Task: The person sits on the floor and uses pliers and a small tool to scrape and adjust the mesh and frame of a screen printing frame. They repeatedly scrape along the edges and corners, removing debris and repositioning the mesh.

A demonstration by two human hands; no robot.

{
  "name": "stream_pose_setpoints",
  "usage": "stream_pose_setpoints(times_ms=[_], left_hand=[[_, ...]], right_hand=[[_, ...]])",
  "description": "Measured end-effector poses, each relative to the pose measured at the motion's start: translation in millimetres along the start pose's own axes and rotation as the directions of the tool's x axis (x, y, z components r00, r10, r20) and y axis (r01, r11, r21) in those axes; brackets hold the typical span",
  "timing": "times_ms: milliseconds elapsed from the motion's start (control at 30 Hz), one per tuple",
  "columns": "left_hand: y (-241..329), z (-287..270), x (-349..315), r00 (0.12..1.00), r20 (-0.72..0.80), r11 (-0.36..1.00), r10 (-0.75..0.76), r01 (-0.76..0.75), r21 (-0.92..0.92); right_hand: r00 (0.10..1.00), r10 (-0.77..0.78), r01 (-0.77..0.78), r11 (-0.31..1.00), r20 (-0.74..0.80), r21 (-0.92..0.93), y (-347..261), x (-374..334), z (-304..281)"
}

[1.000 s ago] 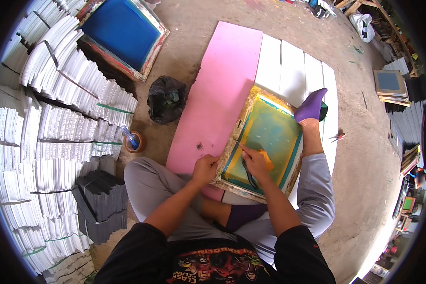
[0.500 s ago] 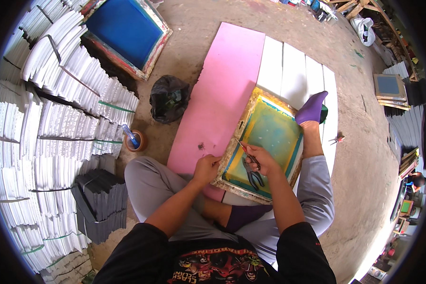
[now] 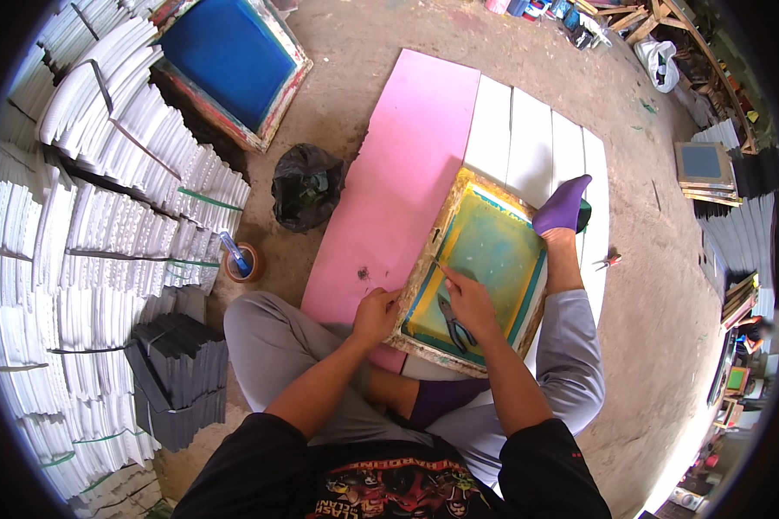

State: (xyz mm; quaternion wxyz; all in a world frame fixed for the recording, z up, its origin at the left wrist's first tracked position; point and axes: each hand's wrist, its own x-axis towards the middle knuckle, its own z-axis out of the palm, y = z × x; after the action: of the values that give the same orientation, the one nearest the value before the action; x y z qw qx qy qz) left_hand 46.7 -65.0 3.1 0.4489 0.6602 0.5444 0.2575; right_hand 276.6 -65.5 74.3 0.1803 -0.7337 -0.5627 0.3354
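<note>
A screen-printing frame (image 3: 420,264), its wooden rim stained with ink around a yellow-green mesh, lies tilted across my lap. My left hand (image 3: 376,317) is closed at the rim's near left side, its fingertips against the wood. Over the mesh, my right hand (image 3: 471,303) is closed around a pair of pliers (image 3: 453,329), whose dark handles show below the palm. A thin tip juts from its fingers toward the left rim; whether it belongs to the pliers I cannot tell. My purple-socked foot (image 3: 563,206) rests beside the frame's far right corner.
Pink board (image 3: 389,164) and white panels (image 3: 528,130) lie under the frame. Bundled paper stacks (image 3: 104,233) rise at left, near a black bag (image 3: 307,186) and a brown tape roll (image 3: 253,262). A blue screen (image 3: 225,60) lies far left; a red-handled tool (image 3: 612,260) lies right.
My right hand has turned so its back faces up more, and has shifted slightly down with the pliers. My left hand stays at the rim. The whole view has shifted a little.
</note>
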Motion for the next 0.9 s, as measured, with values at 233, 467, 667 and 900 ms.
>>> stream_pose_setpoints(times_ms=[233, 467, 667, 900], left_hand=[[-1, 0, 1, 1.0, -0.009, 1.0, 0.018, -0.018, 0.005], [-4, 3, 0, 0.999, -0.019, 0.999, 0.037, -0.037, 0.033], [-5, 4, 1, 0.997, -0.012, 0.996, 0.07, -0.069, 0.064], [-3, 0, 2, 0.998, -0.03, 0.996, 0.061, -0.059, 0.07]], right_hand=[[0.999, -0.023, 0.026, 0.994, 0.029, -0.111, -8, 7, -7], [0.99, 0.068, -0.038, 0.974, 0.126, -0.225, -29, 8, -17], [0.987, 0.055, -0.024, 0.98, 0.154, -0.198, -21, 13, -7], [0.987, -0.125, 0.151, 0.936, 0.101, -0.318, 8, 17, 5]])
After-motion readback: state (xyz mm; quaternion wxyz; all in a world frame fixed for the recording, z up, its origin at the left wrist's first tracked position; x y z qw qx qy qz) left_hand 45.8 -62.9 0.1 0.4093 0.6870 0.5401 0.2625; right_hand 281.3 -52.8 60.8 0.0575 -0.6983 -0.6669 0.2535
